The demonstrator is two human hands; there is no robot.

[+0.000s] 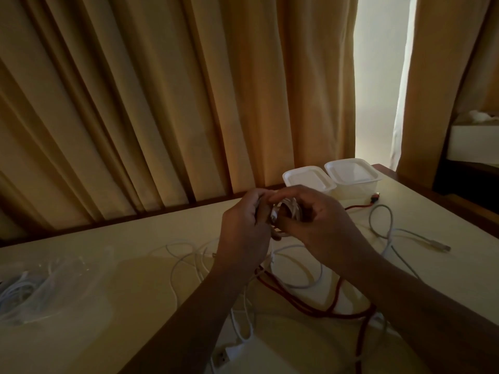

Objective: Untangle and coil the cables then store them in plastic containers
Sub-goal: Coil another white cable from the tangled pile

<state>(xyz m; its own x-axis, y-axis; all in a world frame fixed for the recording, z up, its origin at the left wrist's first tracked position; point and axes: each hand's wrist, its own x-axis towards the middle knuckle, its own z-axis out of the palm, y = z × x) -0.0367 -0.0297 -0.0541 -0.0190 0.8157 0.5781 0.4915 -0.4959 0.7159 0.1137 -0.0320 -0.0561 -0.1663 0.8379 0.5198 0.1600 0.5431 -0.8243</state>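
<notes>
Head view: a small white cable coil (284, 211) is gripped between the left hand (243, 228) and the right hand (325, 225), both curled close together around it; its tail is trailed down to the tangle (334, 295) below the wrists. Two lidded plastic containers (305, 178) are set just beyond the hands, nearer the right hand.

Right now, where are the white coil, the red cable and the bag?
white coil (290, 207), head view, on its wound loops.
red cable (361, 338), head view, on the thick strand at lower right.
bag (54, 279), head view, on the clear plastic over its cables.
</notes>
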